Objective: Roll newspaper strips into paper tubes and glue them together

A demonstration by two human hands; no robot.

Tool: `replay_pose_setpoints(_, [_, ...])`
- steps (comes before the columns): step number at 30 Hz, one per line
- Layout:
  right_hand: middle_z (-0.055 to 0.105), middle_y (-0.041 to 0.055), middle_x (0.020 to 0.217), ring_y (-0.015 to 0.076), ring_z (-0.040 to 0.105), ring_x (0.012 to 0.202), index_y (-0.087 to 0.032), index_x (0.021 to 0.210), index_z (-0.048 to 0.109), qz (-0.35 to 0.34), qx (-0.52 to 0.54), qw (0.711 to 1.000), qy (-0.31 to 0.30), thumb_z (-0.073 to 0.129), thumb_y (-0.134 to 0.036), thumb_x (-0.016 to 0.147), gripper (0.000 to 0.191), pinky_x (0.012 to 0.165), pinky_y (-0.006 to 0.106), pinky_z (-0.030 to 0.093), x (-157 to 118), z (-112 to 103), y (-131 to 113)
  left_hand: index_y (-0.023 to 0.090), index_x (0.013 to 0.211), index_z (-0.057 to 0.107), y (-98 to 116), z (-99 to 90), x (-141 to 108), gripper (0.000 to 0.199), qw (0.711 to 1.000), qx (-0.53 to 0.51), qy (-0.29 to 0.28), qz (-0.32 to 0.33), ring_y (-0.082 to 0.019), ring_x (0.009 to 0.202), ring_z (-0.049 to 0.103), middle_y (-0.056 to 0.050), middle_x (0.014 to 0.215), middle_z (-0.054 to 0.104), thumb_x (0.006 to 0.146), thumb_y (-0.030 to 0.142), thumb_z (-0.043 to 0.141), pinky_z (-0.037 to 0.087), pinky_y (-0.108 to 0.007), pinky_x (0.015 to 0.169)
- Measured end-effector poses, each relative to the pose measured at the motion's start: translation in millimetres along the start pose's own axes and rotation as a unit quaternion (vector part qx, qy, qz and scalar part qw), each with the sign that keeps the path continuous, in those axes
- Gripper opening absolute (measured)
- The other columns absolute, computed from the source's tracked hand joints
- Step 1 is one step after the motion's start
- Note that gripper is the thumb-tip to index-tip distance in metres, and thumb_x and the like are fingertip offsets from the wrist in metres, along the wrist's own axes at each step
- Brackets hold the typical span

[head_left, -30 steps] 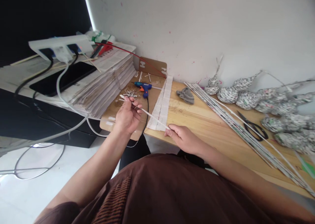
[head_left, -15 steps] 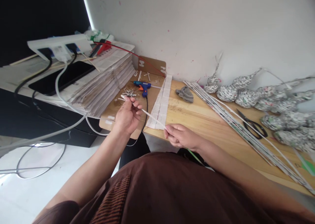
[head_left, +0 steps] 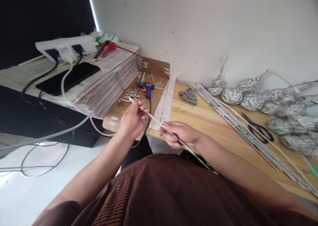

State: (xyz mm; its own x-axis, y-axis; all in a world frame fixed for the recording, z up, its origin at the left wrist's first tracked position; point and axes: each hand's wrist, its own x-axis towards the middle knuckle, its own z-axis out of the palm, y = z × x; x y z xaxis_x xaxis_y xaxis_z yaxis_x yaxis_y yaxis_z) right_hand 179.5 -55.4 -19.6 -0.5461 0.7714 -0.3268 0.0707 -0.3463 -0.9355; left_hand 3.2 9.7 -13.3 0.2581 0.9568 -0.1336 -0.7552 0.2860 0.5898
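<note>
A thin rolled paper stick (head_left: 157,121) runs slantwise between my hands, its lower end passing toward my apron. My left hand (head_left: 134,120) pinches the upper end between thumb and fingers, over the cardboard (head_left: 116,115). Lower down and to the right, my right hand (head_left: 181,133) has its fingers closed around the stick. Just beyond my left hand lie paper scraps (head_left: 131,94) and a blue glue gun (head_left: 148,89) with an orange trigger. Flat printed paper strips (head_left: 165,101) rest on the wooden table (head_left: 211,130) behind the stick.
Long rolled paper sticks (head_left: 223,115) and black-handled scissors (head_left: 260,131) lie on the right. Behind them stand woven paper gourds (head_left: 231,95). A grey cloth (head_left: 188,95) sits mid-table. At left, a newspaper stack (head_left: 104,93) carries a phone (head_left: 68,78) and a power strip (head_left: 66,47) with trailing cords.
My right hand has shifted slightly left along the stick and turned, so more of the stick shows below it. My left hand keeps its pinch. The whole view has shifted slightly.
</note>
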Motion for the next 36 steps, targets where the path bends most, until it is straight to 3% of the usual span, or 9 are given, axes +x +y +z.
replay_pose_setpoints(2, [0.036,-0.0072,0.050,0.0090,0.038,0.041,-0.016,0.093,0.057,-0.007,-0.015,1.000,0.011,0.036,-0.053,0.093,0.042,0.043,0.022,0.030,1.4,-0.2,-0.8,0.015,0.076,0.056,-0.6,-0.7,0.1,0.026,1.000,0.005,0.001,-0.002,-0.008,0.057,0.056,0.001,0.063,0.049,0.090,0.035,0.049,0.040,-0.014,0.042])
replay_pose_setpoints(6, [0.046,-0.0041,0.057,0.0082,0.042,0.049,-0.017,0.086,0.060,-0.072,-0.096,0.985,0.125,0.050,-0.049,0.090,0.033,0.050,0.022,0.033,5.4,3.7,-1.5,0.015,0.075,0.056,-3.8,-1.6,0.4,0.027,1.000,0.015,0.009,-0.007,-0.009,0.058,0.056,0.000,0.063,0.050,0.088,0.038,0.052,0.041,-0.014,0.044])
replay_pose_setpoints(11, [0.023,-0.0104,0.046,0.0087,0.026,0.036,-0.020,0.090,0.053,-0.004,0.091,0.995,-0.044,0.031,-0.051,0.095,0.038,0.040,0.021,0.024,6.5,2.1,3.6,0.014,0.075,0.056,-5.3,-2.8,-0.8,0.025,1.000,0.013,-0.002,-0.017,-0.008,0.058,0.056,0.000,0.063,0.050,0.088,0.036,0.054,0.039,-0.014,0.042])
replay_pose_setpoints(17, [0.044,-0.0045,0.057,0.0092,0.042,0.049,-0.018,0.085,0.056,-0.071,-0.073,0.986,0.134,0.053,-0.048,0.088,0.030,0.051,0.023,0.033,9.9,5.4,1.9,0.014,0.075,0.055,-11.0,-3.6,-3.2,0.026,1.000,0.025,0.005,-0.018,-0.009,0.059,0.056,0.000,0.064,0.050,0.087,0.037,0.054,0.040,-0.015,0.045])
replay_pose_setpoints(22, [0.023,-0.0106,0.046,0.0092,0.028,0.037,-0.020,0.086,0.048,-0.003,0.065,0.998,-0.018,0.032,-0.054,0.094,0.038,0.041,0.022,0.026,11.3,2.7,3.9,0.013,0.078,0.056,-13.3,-7.0,-4.3,0.023,0.999,0.018,-0.039,-0.017,-0.010,0.063,0.057,0.000,0.067,0.050,0.088,0.034,0.054,0.041,-0.016,0.047])
replay_pose_setpoints(25, [0.036,-0.0071,0.051,0.0098,0.038,0.045,-0.020,0.084,0.050,-0.057,-0.072,0.992,0.084,0.045,-0.054,0.090,0.035,0.047,0.023,0.030,9.5,4.0,2.5,0.014,0.079,0.057,-14.5,-8.8,-3.0,0.023,0.998,0.019,-0.056,-0.014,-0.010,0.064,0.057,-0.001,0.067,0.050,0.087,0.035,0.056,0.043,-0.016,0.050])
replay_pose_setpoints(28, [0.047,-0.0020,0.062,0.0108,0.044,0.056,-0.019,0.078,0.052,-0.111,-0.195,0.954,0.201,0.054,-0.049,0.087,0.032,0.055,0.024,0.033,9.0,7.3,-0.1,0.014,0.079,0.057,-15.5,-9.1,-2.0,0.023,0.998,0.022,-0.055,-0.004,-0.011,0.066,0.058,-0.001,0.068,0.051,0.088,0.035,0.056,0.044,-0.017,0.051])
replay_pose_setpoints(33, [0.026,-0.0094,0.045,0.0096,0.031,0.038,-0.020,0.081,0.049,-0.008,0.036,0.999,-0.002,0.031,-0.053,0.094,0.040,0.042,0.023,0.028,12.7,5.2,-1.0,0.014,0.081,0.058,-13.9,-9.1,-2.2,0.018,0.998,0.021,-0.062,-0.018,-0.010,0.065,0.057,-0.001,0.068,0.051,0.088,0.030,0.056,0.043,-0.015,0.049])
replay_pose_setpoints(36, [0.038,-0.0072,0.050,0.0081,0.038,0.042,-0.018,0.084,0.053,-0.045,-0.013,0.998,0.045,0.043,-0.052,0.092,0.036,0.045,0.022,0.031,14.3,4.8,-1.8,0.015,0.082,0.057,-13.0,-9.9,-2.1,0.018,0.998,0.032,-0.057,-0.023,-0.011,0.065,0.058,0.000,0.069,0.051,0.087,0.032,0.057,0.044,-0.016,0.050])
